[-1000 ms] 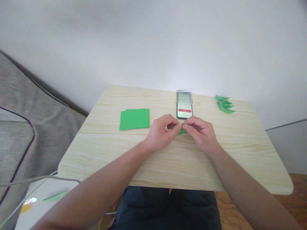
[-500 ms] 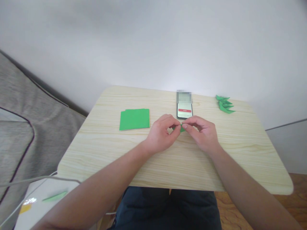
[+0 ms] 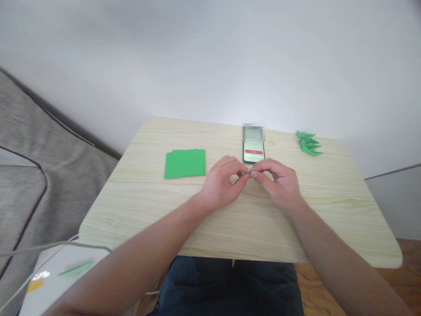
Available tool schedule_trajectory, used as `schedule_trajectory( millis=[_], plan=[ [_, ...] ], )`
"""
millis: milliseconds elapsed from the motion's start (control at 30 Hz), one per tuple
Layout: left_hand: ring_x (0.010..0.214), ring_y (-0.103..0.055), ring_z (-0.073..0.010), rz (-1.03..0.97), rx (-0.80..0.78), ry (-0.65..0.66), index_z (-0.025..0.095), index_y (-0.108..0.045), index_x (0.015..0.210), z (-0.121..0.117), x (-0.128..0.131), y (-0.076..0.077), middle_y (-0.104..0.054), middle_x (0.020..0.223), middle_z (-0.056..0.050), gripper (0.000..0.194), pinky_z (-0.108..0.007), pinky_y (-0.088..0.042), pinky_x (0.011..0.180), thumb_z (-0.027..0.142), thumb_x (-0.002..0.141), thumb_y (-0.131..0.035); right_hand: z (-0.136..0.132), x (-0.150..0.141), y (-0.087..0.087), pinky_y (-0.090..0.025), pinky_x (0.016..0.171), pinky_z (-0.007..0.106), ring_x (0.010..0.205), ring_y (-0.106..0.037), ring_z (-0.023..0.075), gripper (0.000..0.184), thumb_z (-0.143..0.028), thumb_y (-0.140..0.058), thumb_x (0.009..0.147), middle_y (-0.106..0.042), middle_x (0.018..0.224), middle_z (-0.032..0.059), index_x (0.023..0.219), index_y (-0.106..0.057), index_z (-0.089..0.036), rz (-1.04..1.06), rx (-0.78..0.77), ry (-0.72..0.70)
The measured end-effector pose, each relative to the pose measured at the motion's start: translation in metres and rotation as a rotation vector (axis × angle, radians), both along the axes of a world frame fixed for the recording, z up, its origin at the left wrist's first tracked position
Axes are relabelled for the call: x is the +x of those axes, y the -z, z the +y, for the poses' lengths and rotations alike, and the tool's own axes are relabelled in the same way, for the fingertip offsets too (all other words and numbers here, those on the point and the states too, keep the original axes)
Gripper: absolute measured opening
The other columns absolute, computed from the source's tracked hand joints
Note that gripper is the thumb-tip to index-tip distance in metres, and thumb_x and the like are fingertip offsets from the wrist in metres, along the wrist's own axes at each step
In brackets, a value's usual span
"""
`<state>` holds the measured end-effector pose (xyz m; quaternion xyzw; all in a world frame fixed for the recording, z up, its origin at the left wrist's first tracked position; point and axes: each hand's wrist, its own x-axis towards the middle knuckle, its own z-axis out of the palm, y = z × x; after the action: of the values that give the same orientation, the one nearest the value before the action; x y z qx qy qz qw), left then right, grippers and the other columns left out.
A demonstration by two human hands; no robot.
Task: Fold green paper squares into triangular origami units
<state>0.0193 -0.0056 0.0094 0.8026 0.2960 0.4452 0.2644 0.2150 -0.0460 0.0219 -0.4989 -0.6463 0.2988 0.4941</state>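
Between my two hands is a small piece of folded green paper [image 3: 249,172], seen nearly edge-on as a thin strip. My left hand [image 3: 224,182] pinches its left end between thumb and forefinger. From the other side, my right hand [image 3: 278,181] pinches it the same way, the fingertips of both hands almost meeting. Most of the paper is hidden behind the fingers. Just beyond the hands lies a phone [image 3: 253,149] with a lit screen. A stack of green paper [image 3: 185,163] rests to the left of my left hand.
Several folded green paper pieces [image 3: 309,144] sit in a group at the table's back right. The pale wooden table [image 3: 158,219] meets a white wall [image 3: 210,66]. At lower left, a cable [image 3: 59,244] crosses above a white surface [image 3: 49,298], beside grey upholstery [image 3: 62,188].
The green paper has been tilted, from showing its lower flap to nearly edge-on. Both hands keep their pinch and have shifted only slightly.
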Motion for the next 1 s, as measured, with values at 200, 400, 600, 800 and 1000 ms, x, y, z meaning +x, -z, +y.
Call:
schedule_trajectory(
  millis=[200, 400, 600, 800, 1000],
  plan=[
    [0.077, -0.060, -0.0162, -0.129, -0.289, -0.017, 0.019, -0.072, 0.081, 0.001, 0.000, -0.006, -0.070, 0.077, -0.003, 0.016, -0.031, -0.045, 0.073, 0.030, 0.093, -0.070, 0.006, 0.004, 0.003, -0.052, 0.067, 0.031, 0.069, -0.064, 0.0159, 0.019, -0.040, -0.082, 0.085, -0.073, 0.077, 0.0007, 0.089, -0.076, -0.022, 0.244, -0.164, 0.056],
    [0.071, -0.060, -0.0153, -0.300, -0.582, 0.015, 0.017, -0.073, 0.084, 0.006, 0.001, -0.004, -0.071, 0.077, -0.003, 0.025, -0.030, -0.047, 0.067, 0.041, 0.089, -0.075, 0.005, 0.004, 0.005, -0.055, 0.069, 0.032, 0.072, -0.069, 0.0178, 0.026, -0.046, -0.080, 0.087, -0.076, 0.079, 0.0032, 0.093, -0.079, -0.021, 0.173, -0.305, -0.140],
    [0.067, -0.059, -0.0131, -0.397, -0.677, 0.108, 0.017, -0.069, 0.079, 0.007, 0.002, -0.007, -0.068, 0.072, -0.001, 0.031, -0.027, -0.050, 0.066, 0.046, 0.086, -0.078, 0.003, 0.002, 0.003, -0.058, 0.074, 0.033, 0.074, -0.070, 0.0174, 0.021, -0.043, -0.078, 0.089, -0.077, 0.081, 0.0027, 0.091, -0.079, -0.022, 0.217, -0.309, -0.183],
    [0.059, -0.055, -0.0108, -0.405, -0.704, 0.141, 0.017, -0.064, 0.073, 0.005, 0.003, -0.011, -0.062, 0.064, 0.001, 0.037, -0.025, -0.046, 0.059, 0.048, 0.085, -0.079, 0.004, -0.001, 0.000, -0.061, 0.075, 0.033, 0.077, -0.071, 0.0181, 0.023, -0.043, -0.085, 0.082, -0.079, 0.089, 0.0034, 0.092, -0.081, -0.022, 0.256, -0.386, -0.243],
    [0.057, -0.055, -0.0110, -0.429, -0.715, 0.145, 0.018, -0.063, 0.072, 0.003, 0.006, -0.013, -0.062, 0.061, 0.002, 0.039, -0.026, -0.045, 0.057, 0.051, 0.083, -0.080, 0.005, -0.002, 0.001, -0.059, 0.072, 0.031, 0.072, -0.069, 0.0161, 0.021, -0.042, -0.082, 0.086, -0.076, 0.079, 0.0016, 0.088, -0.078, -0.021, 0.264, -0.386, -0.265]
  ],
)
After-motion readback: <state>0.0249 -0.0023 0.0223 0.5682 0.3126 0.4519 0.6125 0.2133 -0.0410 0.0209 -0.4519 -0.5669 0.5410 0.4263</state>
